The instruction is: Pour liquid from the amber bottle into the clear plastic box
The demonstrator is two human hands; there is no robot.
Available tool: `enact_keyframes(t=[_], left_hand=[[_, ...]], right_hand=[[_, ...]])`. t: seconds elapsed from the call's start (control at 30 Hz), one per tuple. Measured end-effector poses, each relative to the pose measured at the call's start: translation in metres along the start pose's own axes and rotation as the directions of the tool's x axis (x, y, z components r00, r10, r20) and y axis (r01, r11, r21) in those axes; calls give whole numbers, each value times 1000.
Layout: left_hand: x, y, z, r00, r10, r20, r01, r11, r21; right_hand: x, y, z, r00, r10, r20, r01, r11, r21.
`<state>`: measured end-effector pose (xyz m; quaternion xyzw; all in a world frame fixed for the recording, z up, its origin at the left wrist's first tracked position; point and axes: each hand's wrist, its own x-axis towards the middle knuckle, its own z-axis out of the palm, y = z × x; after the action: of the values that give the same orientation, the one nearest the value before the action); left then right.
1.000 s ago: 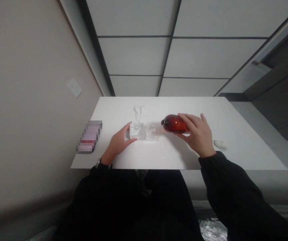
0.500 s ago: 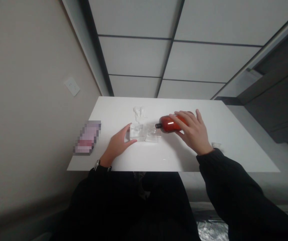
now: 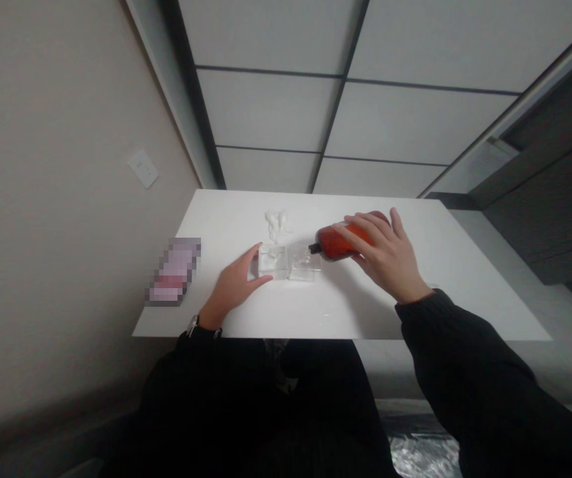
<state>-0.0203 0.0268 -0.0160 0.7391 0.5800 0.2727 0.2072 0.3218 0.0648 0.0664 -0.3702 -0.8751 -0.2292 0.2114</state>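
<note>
My right hand (image 3: 384, 255) is wrapped round an amber-red bottle (image 3: 334, 241) held tilted on its side, with its dark neck pointing left over a clear plastic container (image 3: 304, 261) on the white table (image 3: 346, 305). Thumb and fingers of my left hand (image 3: 233, 283) grip the left end of a second clear container (image 3: 271, 259) that adjoins the first. Both arms are in black sleeves, and a watch shows at my left wrist.
A white crumpled wad (image 3: 276, 222) lies just behind the containers. A blurred pink flat object (image 3: 174, 271) rests at the table's left edge. A wall with a socket plate (image 3: 142, 167) runs along the left. Grey tiled floor lies beyond the table.
My right hand has carried the bottle leftward and tipped it, so its neck now reaches over the right container. My left hand has stayed on the left container.
</note>
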Motion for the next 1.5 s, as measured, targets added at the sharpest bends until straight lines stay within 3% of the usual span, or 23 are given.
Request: enact_keyframes(t=[0.43, 0.8, 1.5], left_hand=[[-1, -1, 1, 999, 32, -22, -33, 999, -25], [-1, -2, 1, 1000, 25, -11, -26, 1000, -11], [0, -1, 2, 1000, 15, -7, -15, 1000, -19]], right_hand=[[1, 1, -1, 999, 37, 28, -39, 998, 52], [2, 4, -2, 1000, 9, -12, -9, 1000, 12], [9, 5, -6, 999, -29, 38, 28, 999, 39]])
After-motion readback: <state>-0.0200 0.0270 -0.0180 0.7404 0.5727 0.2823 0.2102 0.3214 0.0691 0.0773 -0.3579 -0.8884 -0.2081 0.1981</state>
